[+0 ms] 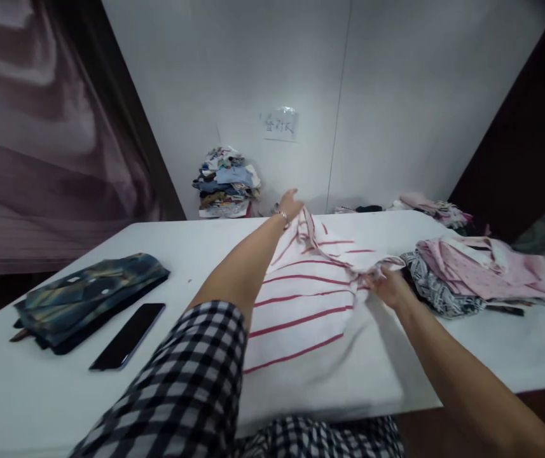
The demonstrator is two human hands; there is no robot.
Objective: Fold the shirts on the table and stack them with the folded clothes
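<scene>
A white garment with red stripes [301, 296] lies partly spread on the table in front of me, its far part bunched and raised. At its far left end, my left hand [291, 205] grips the raised cloth, with one finger sticking out and the fingertips partly hidden. My right hand [386, 287] pinches a gathered edge of the same garment on the right side. Between the two hands the fabric sags in folds. The garment's near part is plain white and rests close to the table's front edge.
On the white table [186, 407], a black phone [128, 337] and a folded dark plaid garment [93, 296] lie at left. Pink folded clothes [486, 264] rest on a black-and-white patterned garment [439, 283] at right. Behind stands a clothes pile [227, 184] by the wall.
</scene>
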